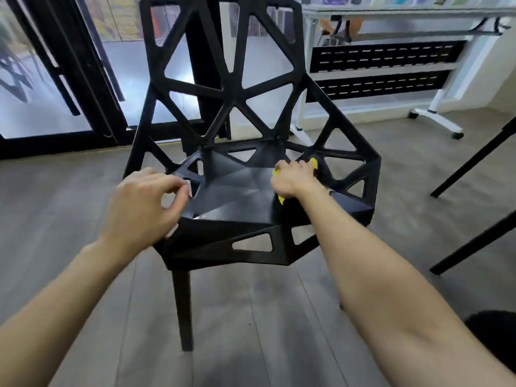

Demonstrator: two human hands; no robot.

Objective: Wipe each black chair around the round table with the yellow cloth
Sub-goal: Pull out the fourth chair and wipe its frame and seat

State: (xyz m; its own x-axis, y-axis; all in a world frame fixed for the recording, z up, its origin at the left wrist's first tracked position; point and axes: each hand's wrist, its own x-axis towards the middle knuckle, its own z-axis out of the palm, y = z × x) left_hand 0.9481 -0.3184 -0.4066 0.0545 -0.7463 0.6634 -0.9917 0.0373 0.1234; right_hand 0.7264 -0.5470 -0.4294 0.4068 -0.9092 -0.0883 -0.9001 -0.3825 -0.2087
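The yellow cloth [282,199] is bunched under the right hand [293,177], whose fingers are curled around it, and is pressed onto the right side of the seat of the black chair [237,191]. Only small yellow edges are seen past the hand. The left hand [145,202] is held over the seat's left front edge with fingers loosely curled; nothing appears to be gripped, though blur makes this uncertain.

For the step to be done well, the cloth should be opened flatter so that more seat is covered per stroke, and the chair should be steadied at its left edge. The strokes should be overlapped across the seat, then carried along the angled struts and into the corners of the cut-outs, where dust is likely to be caught.

No brand, label or writing can be read anywhere.
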